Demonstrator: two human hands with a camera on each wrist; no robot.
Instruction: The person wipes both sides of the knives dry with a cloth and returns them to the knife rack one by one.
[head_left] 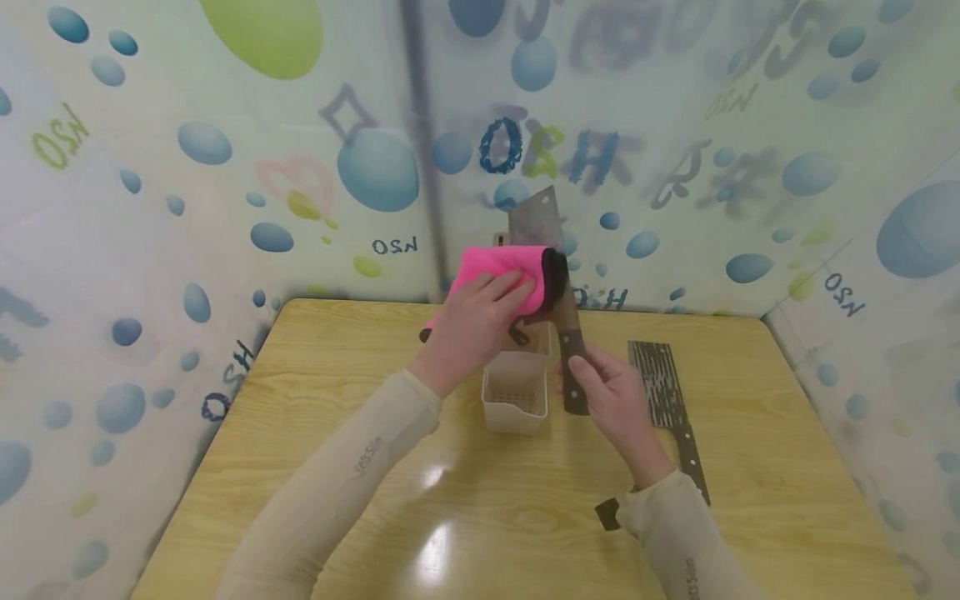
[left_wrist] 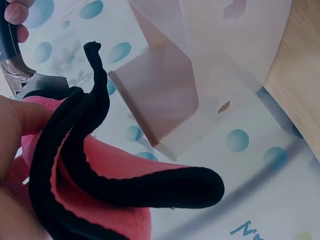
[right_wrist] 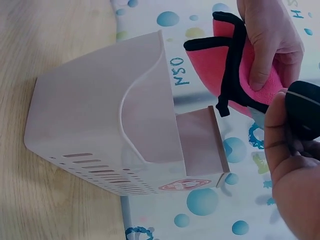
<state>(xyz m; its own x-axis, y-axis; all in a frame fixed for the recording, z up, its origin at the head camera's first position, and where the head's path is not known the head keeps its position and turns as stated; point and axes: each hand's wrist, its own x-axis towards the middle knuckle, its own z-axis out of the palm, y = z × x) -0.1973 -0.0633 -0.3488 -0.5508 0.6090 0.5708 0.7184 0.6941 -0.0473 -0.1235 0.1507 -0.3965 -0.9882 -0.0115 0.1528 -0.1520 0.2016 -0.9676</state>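
Note:
In the head view my left hand (head_left: 480, 321) holds a pink cloth (head_left: 498, 260) with black edging, pressed over the lower part of a cleaver's blade (head_left: 535, 221). The upper corner of the blade sticks out above the cloth; the rest is covered. My right hand (head_left: 617, 390) grips the cleaver's black riveted handle (head_left: 573, 371), keeping the blade pointed up and away. In the right wrist view, the left thumb lies on the folded cloth (right_wrist: 212, 67), close to the handle. Loose black-edged folds (left_wrist: 150, 187) hang down in the left wrist view.
A pale plastic knife holder (head_left: 514, 421) with slotted sides stands on the wooden table (head_left: 360, 517), just below the cloth. To the right lies a knife (head_left: 654, 383) with a striped blade and black handle. A dark piece (head_left: 607, 514) shows beside the right sleeve. Patterned walls enclose the table.

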